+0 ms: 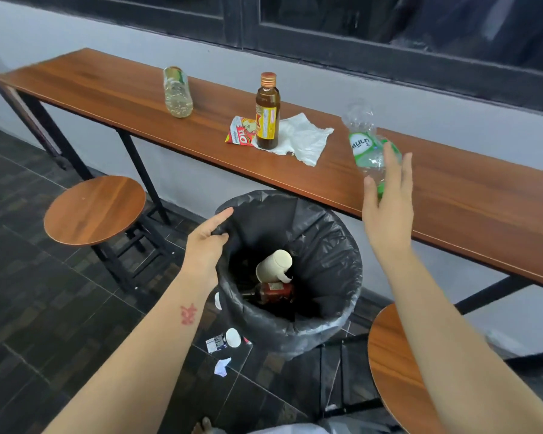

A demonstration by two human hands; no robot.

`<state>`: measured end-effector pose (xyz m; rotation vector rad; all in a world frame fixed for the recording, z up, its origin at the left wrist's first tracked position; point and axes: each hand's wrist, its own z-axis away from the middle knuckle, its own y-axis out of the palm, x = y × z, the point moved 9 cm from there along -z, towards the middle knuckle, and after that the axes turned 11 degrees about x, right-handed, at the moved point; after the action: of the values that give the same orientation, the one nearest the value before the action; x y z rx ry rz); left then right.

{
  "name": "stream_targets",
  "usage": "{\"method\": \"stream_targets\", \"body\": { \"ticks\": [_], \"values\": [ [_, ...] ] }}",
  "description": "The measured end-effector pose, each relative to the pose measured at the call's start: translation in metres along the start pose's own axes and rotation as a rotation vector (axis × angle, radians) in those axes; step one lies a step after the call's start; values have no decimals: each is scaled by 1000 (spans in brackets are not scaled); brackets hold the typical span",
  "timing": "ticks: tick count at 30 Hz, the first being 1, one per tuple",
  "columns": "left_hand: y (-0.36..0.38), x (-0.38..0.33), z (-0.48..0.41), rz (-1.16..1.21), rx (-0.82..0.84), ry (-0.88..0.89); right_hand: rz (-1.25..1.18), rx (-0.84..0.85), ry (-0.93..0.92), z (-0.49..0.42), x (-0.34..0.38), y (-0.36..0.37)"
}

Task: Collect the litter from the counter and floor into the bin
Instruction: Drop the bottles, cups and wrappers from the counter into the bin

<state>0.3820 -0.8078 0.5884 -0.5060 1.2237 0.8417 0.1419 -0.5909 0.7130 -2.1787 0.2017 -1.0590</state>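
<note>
Already a couple of pieces are in the bin (326, 245): a cream cup (275, 264) and a brown bottle (273, 291) lie at the bottom of the black liner. By my reckoning the job is only partly done.

On the counter (107, 86) there is more to clear. A clear bottle (177, 92) lies on its side. An upright brown glass bottle (267, 111) stands on a white tissue (304, 139), with a red snack wrapper (240, 134) just beside it. Down on the floor by the foot of the bin I see a white lid (232, 337), a small packet (215, 343) and a scrap of crumpled paper (222, 366). All of that is left to pick up.

My left hand (209, 233) grips the near rim of the bin. My thumb and curled fingers pinch the liner, and my index finger lies straight along the edge. The bin is tipped toward me and raised close under the counter's edge.

My right hand (387, 198) is stretched out above the counter's edge, back of the hand toward me. It holds the crushed green-labelled bottle (365, 145) loosely between thumb and fingers. The bottle is tilted with its neck end down in my hand, up and to the right of the bin's mouth, not yet over it. It goes in next, I judge, with a short swing left and down.
</note>
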Motion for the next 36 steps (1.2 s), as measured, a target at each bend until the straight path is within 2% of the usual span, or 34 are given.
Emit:
{"method": "stream_targets", "body": {
  "ticks": [4,11,17,23,28,31,36],
  "values": [
    [-36,-12,-14,-16,56,15,-7,51,-95,49,43,38],
    [-87,-16,-33,-34,97,-4,10,98,-144,125,92,90],
    [-119,-18,-42,-50,96,5,125,346,-227,158,115,146],
    [-137,-20,-40,-16,86,5,224,647,-184,151,105,195],
    [-145,-26,-42,-28,48,-5,273,780,-209,136,103,220],
    [-148,-30,-47,-16,29,-2,312,689,-285,118,117,214],
    [-147,-39,-58,-37,10,26,141,254,-282,56,148,166]
  ]
}}
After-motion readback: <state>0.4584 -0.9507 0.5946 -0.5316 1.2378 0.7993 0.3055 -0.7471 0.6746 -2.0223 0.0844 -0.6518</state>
